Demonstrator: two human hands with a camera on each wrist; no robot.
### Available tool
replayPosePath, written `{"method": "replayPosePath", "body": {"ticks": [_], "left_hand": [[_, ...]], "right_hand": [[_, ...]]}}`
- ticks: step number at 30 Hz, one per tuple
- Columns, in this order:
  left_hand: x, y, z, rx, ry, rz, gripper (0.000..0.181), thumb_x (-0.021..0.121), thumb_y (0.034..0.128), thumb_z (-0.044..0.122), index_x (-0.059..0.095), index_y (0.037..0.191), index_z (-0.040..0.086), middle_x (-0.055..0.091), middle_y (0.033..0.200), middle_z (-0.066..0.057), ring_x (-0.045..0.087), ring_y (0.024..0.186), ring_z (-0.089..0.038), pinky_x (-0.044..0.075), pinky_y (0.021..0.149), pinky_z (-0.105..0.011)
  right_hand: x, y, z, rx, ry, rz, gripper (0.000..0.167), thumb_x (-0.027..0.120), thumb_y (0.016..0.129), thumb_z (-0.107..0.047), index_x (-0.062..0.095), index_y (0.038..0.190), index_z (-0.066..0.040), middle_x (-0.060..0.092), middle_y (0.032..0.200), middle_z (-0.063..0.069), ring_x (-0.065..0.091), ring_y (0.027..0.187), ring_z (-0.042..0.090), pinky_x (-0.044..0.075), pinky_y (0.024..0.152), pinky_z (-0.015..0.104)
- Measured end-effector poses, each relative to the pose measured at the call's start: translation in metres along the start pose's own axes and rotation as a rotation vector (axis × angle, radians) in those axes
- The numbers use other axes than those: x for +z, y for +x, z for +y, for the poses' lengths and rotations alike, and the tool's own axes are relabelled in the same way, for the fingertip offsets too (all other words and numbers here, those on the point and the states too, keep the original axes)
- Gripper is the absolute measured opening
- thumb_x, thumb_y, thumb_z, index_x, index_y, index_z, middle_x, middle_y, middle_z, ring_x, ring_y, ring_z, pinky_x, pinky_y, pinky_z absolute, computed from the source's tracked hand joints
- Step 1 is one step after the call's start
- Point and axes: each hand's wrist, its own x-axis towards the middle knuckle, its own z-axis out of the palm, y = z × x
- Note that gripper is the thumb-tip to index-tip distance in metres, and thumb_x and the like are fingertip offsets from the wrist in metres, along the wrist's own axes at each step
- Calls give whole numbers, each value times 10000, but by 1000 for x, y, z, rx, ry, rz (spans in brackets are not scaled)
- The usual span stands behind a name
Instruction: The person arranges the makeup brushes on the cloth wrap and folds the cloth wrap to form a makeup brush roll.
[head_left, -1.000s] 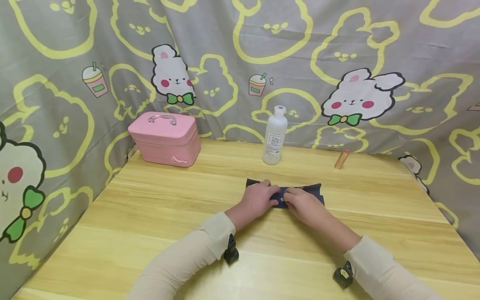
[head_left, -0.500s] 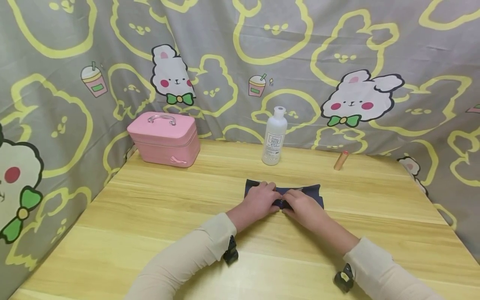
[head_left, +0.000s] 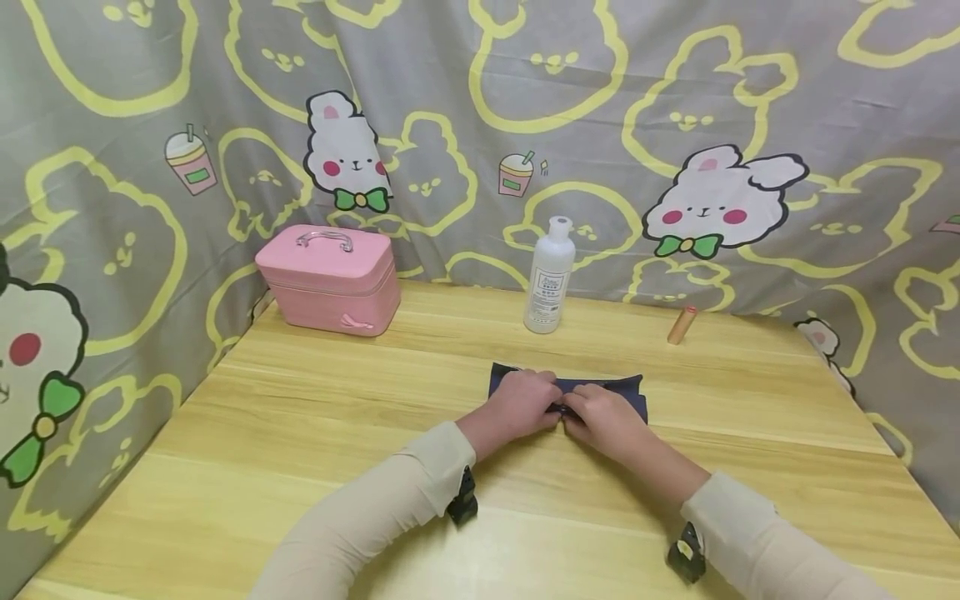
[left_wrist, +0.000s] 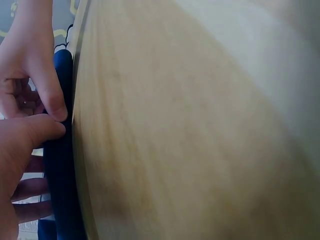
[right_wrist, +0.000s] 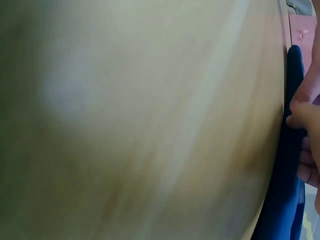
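A dark blue folded cloth item [head_left: 630, 398], perhaps a pouch, lies on the table in the head view, its two back corners sticking up. My left hand [head_left: 525, 402] grips its near edge left of the middle. Close beside it, my right hand [head_left: 606, 418] pinches the same edge, and the two hands meet at the centre. In the left wrist view both thumbs press on the rounded blue edge [left_wrist: 62, 175], with my left fingers behind it. The right wrist view has the blue cloth [right_wrist: 282, 185] along its right side. Whatever lies under the fingertips is hidden.
At the back left stands a pink case [head_left: 330, 283] with a handle on its lid. A white bottle [head_left: 549, 279] stands upright behind the hands. Farther right is a small orange-brown tube [head_left: 682, 326]. A patterned curtain [head_left: 450, 100] hangs behind the wooden table [head_left: 337, 417].
Both hands have closed in on the middle of the blue item, covering a small pale round spot visible one second ago. The thumbs have shifted to its near edge.
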Motion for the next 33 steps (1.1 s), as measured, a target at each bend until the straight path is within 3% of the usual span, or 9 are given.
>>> {"method": "replayPosePath", "body": {"ticks": [5,15,19,23,27,30,33], "left_hand": [[-1,-1,-3,20,-6,1,185,633,846,402,688,875,227,533,757,77,527,610,-101,446,505,-227],[6,-4,-11,89,-28,131,175,587,896,319,672,794,205,566,718,74,567,611,-102,473,519,-233],[6,-4,-11,88,-34,146,175,588,900,312,679,795,205,568,716,78,571,621,-98,479,532,-234],[3,-3,-11,71,-55,101,157,590,903,323,700,849,225,581,740,84,588,666,-95,491,561,-235],[-3,-3,-15,62,-125,35,203,570,906,378,717,965,251,609,810,84,594,752,-82,501,620,-237],[-11,-5,-24,40,-158,22,241,571,906,373,704,1055,238,624,903,64,571,821,-101,495,664,-243],[-19,-8,-38,-20,-126,6,289,599,900,317,655,1162,210,616,1053,23,544,936,-157,492,729,-291]], "right_hand": [[1,1,5,-38,16,28,141,722,721,-126,629,799,-55,529,728,2,519,662,153,495,575,283],[6,6,14,-109,63,59,76,666,754,-113,594,755,-86,491,718,-28,479,643,108,464,554,238],[6,7,15,-113,80,76,79,661,748,-101,582,734,-96,482,713,-36,471,641,102,452,546,232],[4,7,14,-73,78,50,94,682,741,-91,588,741,-97,498,719,-34,489,648,106,461,557,240],[-6,4,12,12,94,-38,124,723,773,-159,643,828,-82,550,766,-22,528,683,111,485,592,272],[-18,0,18,74,110,-74,212,737,783,-201,675,938,-70,588,830,3,557,736,133,503,641,310],[-30,-5,32,133,96,-81,315,740,784,-179,662,1059,-46,616,937,70,581,851,219,508,739,389]]}}
